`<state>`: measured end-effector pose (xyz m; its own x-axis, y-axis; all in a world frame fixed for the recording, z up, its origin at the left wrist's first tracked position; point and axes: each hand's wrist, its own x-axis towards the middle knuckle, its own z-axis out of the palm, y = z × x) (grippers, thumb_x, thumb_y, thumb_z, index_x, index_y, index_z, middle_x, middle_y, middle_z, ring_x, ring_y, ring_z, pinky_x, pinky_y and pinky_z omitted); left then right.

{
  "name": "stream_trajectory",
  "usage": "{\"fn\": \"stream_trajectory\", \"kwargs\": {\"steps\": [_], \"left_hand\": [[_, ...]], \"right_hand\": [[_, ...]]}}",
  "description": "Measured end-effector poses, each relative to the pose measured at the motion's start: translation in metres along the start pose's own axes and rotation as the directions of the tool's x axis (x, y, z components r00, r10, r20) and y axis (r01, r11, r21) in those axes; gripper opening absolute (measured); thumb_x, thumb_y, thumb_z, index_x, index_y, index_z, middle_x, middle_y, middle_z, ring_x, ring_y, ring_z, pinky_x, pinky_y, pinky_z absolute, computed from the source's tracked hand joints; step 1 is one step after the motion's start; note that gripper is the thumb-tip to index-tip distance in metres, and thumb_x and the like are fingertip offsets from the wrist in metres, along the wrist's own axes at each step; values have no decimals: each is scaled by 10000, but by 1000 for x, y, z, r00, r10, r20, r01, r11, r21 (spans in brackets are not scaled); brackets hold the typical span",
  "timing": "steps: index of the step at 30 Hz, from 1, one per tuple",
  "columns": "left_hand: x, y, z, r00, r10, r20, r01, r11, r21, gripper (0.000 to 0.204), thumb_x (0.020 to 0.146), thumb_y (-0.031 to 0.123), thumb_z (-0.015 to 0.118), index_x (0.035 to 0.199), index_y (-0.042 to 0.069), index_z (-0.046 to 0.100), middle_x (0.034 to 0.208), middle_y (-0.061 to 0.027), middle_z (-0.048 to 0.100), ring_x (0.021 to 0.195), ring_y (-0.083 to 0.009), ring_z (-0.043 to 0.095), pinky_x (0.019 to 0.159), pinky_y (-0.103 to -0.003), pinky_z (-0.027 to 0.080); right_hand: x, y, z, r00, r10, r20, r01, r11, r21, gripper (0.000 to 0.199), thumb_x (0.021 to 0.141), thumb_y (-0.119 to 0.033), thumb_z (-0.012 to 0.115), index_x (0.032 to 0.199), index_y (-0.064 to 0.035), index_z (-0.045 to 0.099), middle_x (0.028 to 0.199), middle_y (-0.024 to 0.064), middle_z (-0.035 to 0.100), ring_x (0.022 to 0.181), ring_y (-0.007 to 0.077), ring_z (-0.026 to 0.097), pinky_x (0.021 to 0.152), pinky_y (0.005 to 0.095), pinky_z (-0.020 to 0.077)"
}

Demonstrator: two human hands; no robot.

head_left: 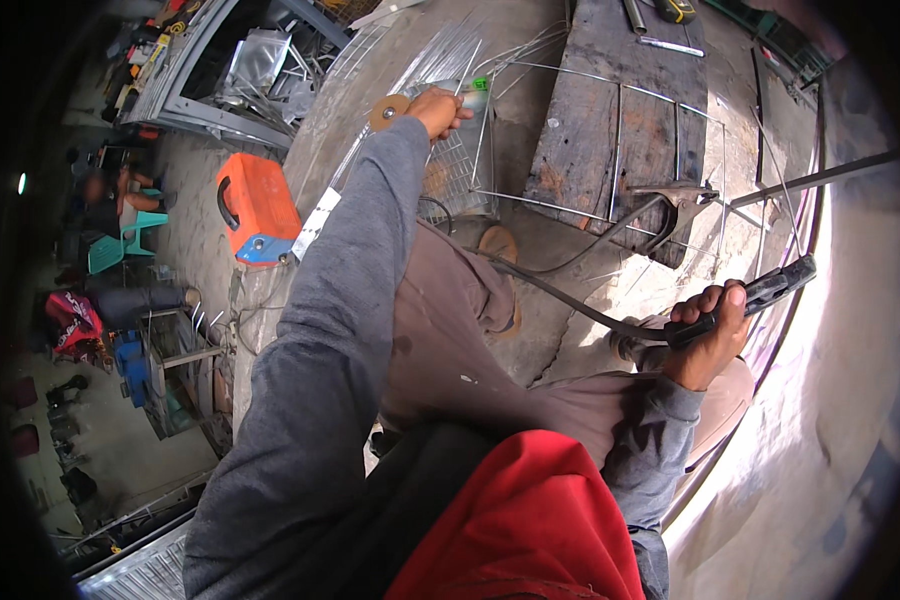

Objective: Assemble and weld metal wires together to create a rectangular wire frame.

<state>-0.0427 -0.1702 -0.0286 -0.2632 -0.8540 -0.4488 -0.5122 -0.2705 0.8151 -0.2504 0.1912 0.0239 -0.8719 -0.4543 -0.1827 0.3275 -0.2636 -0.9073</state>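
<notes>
My right hand (712, 330) is wrapped round a black welding electrode holder (770, 290). A thin welding rod (785, 190) slants up from its jaws, and a dark cable (570, 305) runs from its handle. My left hand (438, 113) is stretched out far ahead, its fingers curled beside a clear plastic package (477, 98) with a green label; what they grip, if anything, is hidden. Close by that hand lies a round tan disc (388, 112). A ground clamp (685, 205) bites near a rectangular frame of thin metal rods (618, 150), which rests across a weathered wooden board (580, 130).
An orange and blue welding machine (258, 210) stands on the concrete at left. Wire mesh (460, 170) and loose thin rods (450, 55) lie ahead. Scrap metal (260, 75) fills a rack at the upper left. A person sits near a green chair (130, 240).
</notes>
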Motion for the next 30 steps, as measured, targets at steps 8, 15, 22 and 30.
{"fn": "stream_trajectory", "kwargs": {"steps": [8, 15, 22, 30], "left_hand": [[18, -10, 9, 999, 25, 39, -34, 961, 276, 370, 777, 216, 736, 1032, -12, 592, 743, -58, 626, 559, -123, 535, 520, -287, 448], [14, -5, 9, 997, 73, -22, -63, 954, 292, 343, 761, 178, 771, 967, 9, 555, 717, -50, 595, 570, -114, 530, 497, -264, 427], [13, -4, 15, 992, 126, -2, -119, 947, 298, 513, 720, 147, 849, 1061, 13, 491, 758, -58, 587, 596, -101, 522, 481, -242, 412], [19, -4, 15, 985, 171, -1, -163, 942, 295, 447, 721, 212, 837, 1004, 5, 559, 865, -102, 636, 778, -176, 601, 752, -307, 488]], "right_hand": [[1, 1, -2, 999, 26, -22, -27, 1000, -13, 384, 871, -326, 705, 1042, -75, 469, 697, 2, 454, 532, 98, 471, 472, 242, 417], [0, -3, -1, 1000, 24, -6, -24, 1000, -1, 389, 862, -330, 708, 1034, -77, 467, 701, 0, 455, 543, 98, 474, 483, 244, 419], [0, -4, 0, 999, 41, -17, -41, 999, -10, 368, 862, -326, 704, 1000, -83, 465, 700, -1, 447, 543, 97, 467, 482, 245, 417], [1, -3, -2, 999, 35, 8, -35, 999, 2, 355, 861, -318, 701, 954, -84, 451, 699, 6, 430, 536, 105, 453, 478, 251, 416]]}}
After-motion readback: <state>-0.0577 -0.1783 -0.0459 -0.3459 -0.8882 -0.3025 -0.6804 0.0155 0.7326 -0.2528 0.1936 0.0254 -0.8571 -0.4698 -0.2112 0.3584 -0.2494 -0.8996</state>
